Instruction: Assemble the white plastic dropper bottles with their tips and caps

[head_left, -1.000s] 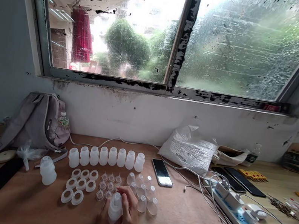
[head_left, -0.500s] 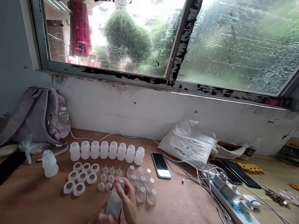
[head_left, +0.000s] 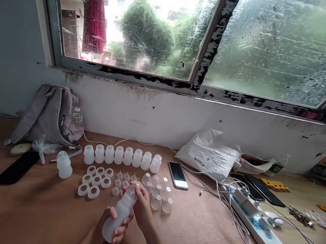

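My left hand [head_left: 104, 219] is wrapped around the lower body of a frosted white baby bottle [head_left: 118, 216], which leans to the right with its top away from me. At the top, the fingers of my right hand [head_left: 143, 207] close around a clear cap [head_left: 131, 191]. Just beyond my hands lie small clear nipples [head_left: 125, 183], partly hidden by my right hand. White collar rings [head_left: 97, 180] are grouped to their left, and clear dome caps [head_left: 156, 202] to their right. Several open bottles [head_left: 119, 155] stand in a row behind.
A capped bottle [head_left: 64, 165] stands at the left, near a grey backpack [head_left: 48, 115] and a black strip [head_left: 16, 168]. A phone [head_left: 178, 176] lies right of the bottle row. Cables and a power strip [head_left: 260, 228] occupy the right side, with a silver bag [head_left: 207, 153] behind.
The held bottle has gone from nearly upright to a rightward lean. My left hand's fingers now show around its lower body. The whole view has shifted slightly.
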{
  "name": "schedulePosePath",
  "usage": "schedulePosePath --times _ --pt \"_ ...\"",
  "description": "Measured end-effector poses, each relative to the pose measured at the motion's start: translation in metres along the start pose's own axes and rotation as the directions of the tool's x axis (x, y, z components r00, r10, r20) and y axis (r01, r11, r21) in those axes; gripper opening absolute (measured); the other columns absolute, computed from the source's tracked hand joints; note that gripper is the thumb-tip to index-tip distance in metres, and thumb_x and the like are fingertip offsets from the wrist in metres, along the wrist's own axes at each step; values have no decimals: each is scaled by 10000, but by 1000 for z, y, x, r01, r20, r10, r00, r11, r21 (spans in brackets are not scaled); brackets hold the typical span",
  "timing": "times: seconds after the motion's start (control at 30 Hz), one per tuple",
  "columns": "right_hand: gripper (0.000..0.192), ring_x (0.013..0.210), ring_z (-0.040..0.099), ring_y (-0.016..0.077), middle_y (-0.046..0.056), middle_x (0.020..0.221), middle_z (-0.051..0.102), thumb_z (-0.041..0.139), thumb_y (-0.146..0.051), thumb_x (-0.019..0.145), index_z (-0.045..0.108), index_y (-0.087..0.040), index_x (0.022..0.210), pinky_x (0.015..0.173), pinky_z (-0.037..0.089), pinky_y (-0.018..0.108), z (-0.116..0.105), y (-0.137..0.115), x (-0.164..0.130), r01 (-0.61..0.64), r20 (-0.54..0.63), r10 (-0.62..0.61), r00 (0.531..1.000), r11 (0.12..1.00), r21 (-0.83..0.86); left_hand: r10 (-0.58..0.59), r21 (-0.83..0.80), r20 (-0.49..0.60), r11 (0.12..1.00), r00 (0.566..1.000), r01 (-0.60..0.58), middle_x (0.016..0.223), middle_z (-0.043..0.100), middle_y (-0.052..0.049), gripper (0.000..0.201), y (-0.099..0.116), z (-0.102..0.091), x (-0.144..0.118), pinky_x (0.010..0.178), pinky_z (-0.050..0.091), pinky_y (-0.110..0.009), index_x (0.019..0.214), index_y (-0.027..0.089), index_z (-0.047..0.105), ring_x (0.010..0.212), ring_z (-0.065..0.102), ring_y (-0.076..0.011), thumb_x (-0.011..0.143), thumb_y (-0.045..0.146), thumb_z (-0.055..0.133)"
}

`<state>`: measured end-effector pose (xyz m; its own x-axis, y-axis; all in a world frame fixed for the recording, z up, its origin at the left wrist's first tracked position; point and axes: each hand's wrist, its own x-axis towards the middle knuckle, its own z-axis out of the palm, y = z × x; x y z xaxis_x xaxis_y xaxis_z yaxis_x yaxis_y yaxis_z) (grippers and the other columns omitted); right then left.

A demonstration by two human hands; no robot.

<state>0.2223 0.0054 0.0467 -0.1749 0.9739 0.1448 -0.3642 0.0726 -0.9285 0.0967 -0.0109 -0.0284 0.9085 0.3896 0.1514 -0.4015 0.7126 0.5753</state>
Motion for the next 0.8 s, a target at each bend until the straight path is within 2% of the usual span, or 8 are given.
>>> schedulePosePath --times 0.07,0.13,0.27,0.33,0.4,0.47,0.53,0.8 --pt "391 783 609 222 86 835 641 343 -521 825 499 -194 971 683 464 363 -10 -8 9 84 -82 -84 993 996 -3 -110 46 98 993 989 106 372 477 21 229 -4 -2 -3 342 331 -231 677 159 486 294 473 -141 565 356 517" --pt "346 838 595 219 80 895 637 399 -491 814 487 -208 993 722 450 359 -25 -20 17 186 -164 -195 967 980 -72 -161 81 113 985 980 153 400 522 3 253 -10 -1 -5 346 358 -249 709 151 497 323 509 -167 542 333 550" --pt "324 910 566 216 72 997 617 537 -387 770 461 -230 1043 772 421 352 -51 -44 20 223 -85 -265 960 915 -337 -48 10 75 999 996 47 448 543 -5 270 -15 5 -6 352 382 -233 776 136 490 372 540 -165 562 295 532" --pt "309 930 546 228 82 1025 594 553 -396 756 509 -223 1008 781 406 358 -60 -48 15 238 -32 -312 950 784 -573 54 -31 56 998 997 -52 460 524 6 258 -13 10 -3 350 373 -212 790 137 480 376 529 -146 591 300 506" --pt "285 938 521 241 79 995 591 577 -402 734 569 -227 959 805 376 371 -65 -45 9 241 48 -339 939 556 -796 165 -55 5 985 986 -164 471 495 22 252 -11 15 0 352 358 -196 798 141 470 371 502 -121 617 315 493" --pt "256 924 509 247 64 934 607 589 -382 726 597 -249 944 817 346 389 -70 -37 3 226 121 -306 945 337 -914 252 -59 -72 965 965 -256 488 465 36 248 -8 19 3 363 337 -184 806 146 460 376 475 -99 640 328 494" --pt "228 902 512 246 46 897 626 580 -349 734 593 -272 949 820 320 410 -75 -26 -1 206 152 -257 954 199 -958 310 -51 -161 946 937 -321 508 449 42 234 -6 21 4 376 314 -178 808 150 458 391 463 -87 655 323 496" --pt "202 959 507 250 27 932 637 594 -301 714 552 -271 909 847 260 459 -85 -2 -5 165 167 -238 957 -25 -986 401 72 -480 905 781 -420 573 476 21 227 -4 28 5 477 332 -220 849 145 494 487 480 -98 676 291 512"
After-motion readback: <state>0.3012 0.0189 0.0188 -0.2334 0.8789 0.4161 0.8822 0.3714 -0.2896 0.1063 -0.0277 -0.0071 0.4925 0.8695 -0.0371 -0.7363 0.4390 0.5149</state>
